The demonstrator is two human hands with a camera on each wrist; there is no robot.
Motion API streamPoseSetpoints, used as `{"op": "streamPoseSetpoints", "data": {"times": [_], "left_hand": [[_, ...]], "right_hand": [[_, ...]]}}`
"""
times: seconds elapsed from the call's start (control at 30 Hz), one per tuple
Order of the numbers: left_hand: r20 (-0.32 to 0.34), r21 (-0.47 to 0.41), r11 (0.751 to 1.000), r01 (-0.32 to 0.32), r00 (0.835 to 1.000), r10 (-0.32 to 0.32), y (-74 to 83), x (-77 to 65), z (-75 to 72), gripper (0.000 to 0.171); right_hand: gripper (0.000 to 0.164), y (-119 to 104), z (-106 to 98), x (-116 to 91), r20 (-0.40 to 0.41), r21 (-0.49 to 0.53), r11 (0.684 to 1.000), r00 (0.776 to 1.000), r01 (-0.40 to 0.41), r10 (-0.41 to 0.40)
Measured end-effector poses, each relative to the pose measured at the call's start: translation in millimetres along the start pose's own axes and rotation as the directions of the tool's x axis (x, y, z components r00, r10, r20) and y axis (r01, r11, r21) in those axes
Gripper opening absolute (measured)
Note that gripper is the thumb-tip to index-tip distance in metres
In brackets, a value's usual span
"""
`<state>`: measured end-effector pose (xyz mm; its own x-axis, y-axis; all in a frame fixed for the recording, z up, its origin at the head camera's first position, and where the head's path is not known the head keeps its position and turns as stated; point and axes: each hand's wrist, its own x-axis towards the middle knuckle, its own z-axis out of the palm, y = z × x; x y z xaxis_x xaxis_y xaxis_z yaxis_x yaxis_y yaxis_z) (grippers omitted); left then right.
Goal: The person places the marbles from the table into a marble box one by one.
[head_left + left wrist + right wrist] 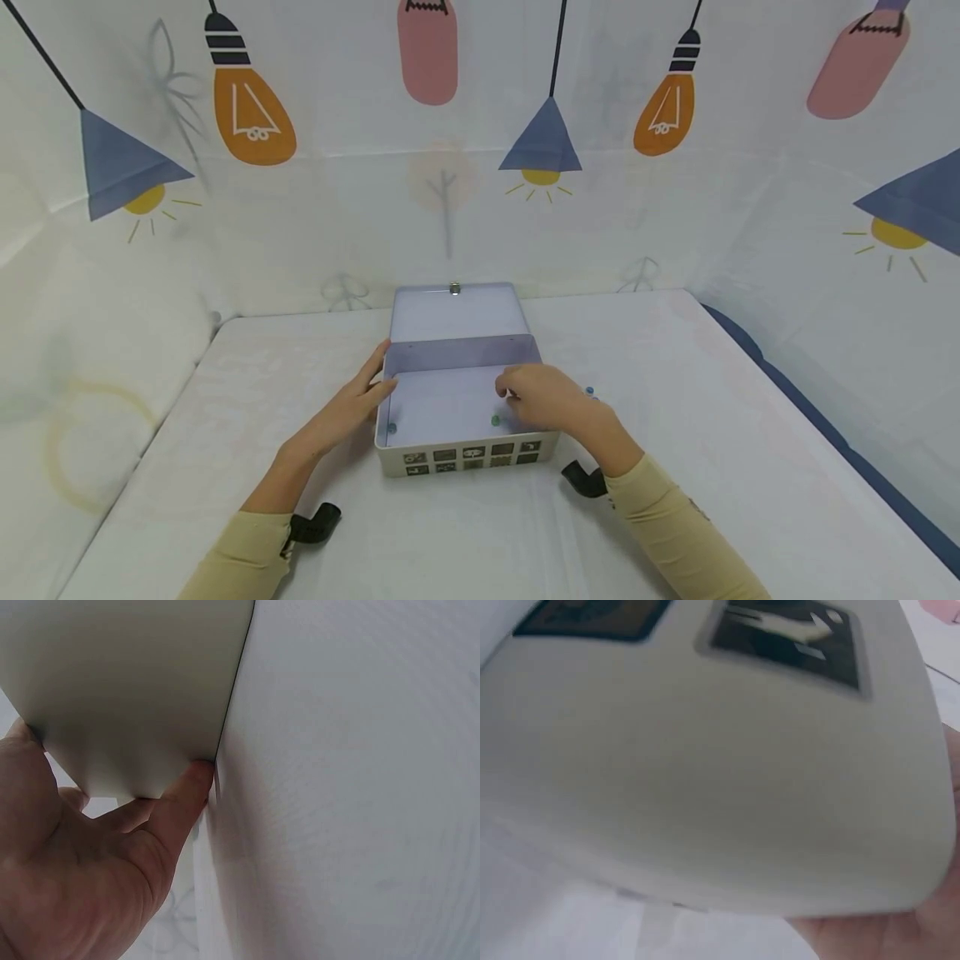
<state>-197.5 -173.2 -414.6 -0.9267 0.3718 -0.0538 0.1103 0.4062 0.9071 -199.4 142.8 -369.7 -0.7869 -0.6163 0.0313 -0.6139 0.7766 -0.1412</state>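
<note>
An open white metal box (463, 455) with a hinged lid (459, 312) sits on the table, rows of dark picture squares along its front. My left hand (358, 398) grips its left wall, thumb over the rim and fingers along the outside; the left wrist view shows these fingers against the wall (142, 690). Over the right part of the box is my right hand (543, 398), fingers bent down inside; I cannot tell whether they hold anything. Just below them lies a small green piece (496, 420). A small greyish piece (392, 427) lies in the front left corner.
A small blue item (590, 391) is on the white-covered table (645, 350) just beyond the right wrist. Black wrist mounts (317, 523) stick out from both sleeves. White cloth printed with lamps (442, 208) hangs behind and at both sides.
</note>
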Motion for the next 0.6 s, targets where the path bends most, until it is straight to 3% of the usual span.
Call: {"op": "streamPoseSetpoints", "data": {"times": [0.6], "left_hand": [[0.000, 0.011, 1.000, 0.000, 1.000, 0.000, 1.3, -0.6, 0.1, 0.067]], "right_hand": [[0.018, 17, -29, -10, -0.137, 0.062, 0.998, 0.991, 0.007, 0.001]]}}
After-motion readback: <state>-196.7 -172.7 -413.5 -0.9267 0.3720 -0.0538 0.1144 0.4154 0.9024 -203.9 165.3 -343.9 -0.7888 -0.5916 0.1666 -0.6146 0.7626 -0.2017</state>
